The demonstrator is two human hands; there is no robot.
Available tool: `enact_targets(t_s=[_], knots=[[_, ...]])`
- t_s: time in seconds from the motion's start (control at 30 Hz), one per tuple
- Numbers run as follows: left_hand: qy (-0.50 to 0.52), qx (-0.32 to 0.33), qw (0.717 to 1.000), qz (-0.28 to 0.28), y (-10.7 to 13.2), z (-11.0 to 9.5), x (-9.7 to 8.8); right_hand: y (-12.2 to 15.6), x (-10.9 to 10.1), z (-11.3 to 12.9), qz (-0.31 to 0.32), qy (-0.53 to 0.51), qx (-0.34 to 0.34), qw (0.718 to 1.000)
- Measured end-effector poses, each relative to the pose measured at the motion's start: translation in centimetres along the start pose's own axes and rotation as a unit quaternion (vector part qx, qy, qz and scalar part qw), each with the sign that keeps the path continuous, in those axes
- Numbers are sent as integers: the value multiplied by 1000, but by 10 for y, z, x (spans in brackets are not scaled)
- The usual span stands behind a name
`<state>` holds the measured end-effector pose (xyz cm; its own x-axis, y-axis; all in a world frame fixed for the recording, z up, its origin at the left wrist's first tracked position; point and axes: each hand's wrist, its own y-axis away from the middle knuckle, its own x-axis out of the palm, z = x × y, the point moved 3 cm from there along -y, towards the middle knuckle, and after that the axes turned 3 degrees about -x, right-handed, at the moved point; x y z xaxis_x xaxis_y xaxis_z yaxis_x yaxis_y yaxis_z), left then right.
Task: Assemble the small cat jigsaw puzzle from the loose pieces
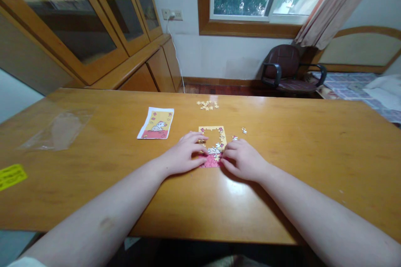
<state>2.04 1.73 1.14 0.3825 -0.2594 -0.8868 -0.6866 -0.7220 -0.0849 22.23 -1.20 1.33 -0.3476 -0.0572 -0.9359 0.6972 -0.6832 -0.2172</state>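
A small jigsaw puzzle with a yellow border, a pink lower part and a gap in its middle lies on the wooden table. My left hand rests on its left edge, fingers stretched flat toward the puzzle. My right hand lies at its right lower edge with the fingers curled and pressed down on the pieces. Whether the right fingers hold a piece is hidden. A reference picture card with the same yellow and pink design lies to the left of the puzzle.
Several loose pieces sit in a pile farther back, and two single pieces lie right of the puzzle. A clear plastic bag and a yellow slip lie at the left. A chair stands beyond the table.
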Motion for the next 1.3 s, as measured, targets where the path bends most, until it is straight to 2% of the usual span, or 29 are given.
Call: enact_targets(t_s=[0.2, 0.57, 0.73, 0.87, 1.03, 1.17, 1.3], knots=[[-5, 17, 999, 49, 3, -1, 8, -2, 4, 2, 11, 12, 29, 999], [4, 51, 998, 41, 1, -6, 5, -6, 14, 2, 8, 26, 26, 999], [3, 14, 1000, 0, -2, 1, 3, -5, 12, 1, -6, 17, 40, 999], [7, -17, 998, -65, -4, 6, -1, -4, 7, 2, -9, 5, 55, 998], [7, -92, 986, -136, -4, 16, -4, -4, 9, 3, -5, 0, 51, 999], [12, -98, 987, -130, -4, 16, -3, -5, 15, 2, -1, 2, 33, 999], [20, -40, 995, -86, -5, 8, -2, -5, 15, 0, -13, 6, 42, 999]])
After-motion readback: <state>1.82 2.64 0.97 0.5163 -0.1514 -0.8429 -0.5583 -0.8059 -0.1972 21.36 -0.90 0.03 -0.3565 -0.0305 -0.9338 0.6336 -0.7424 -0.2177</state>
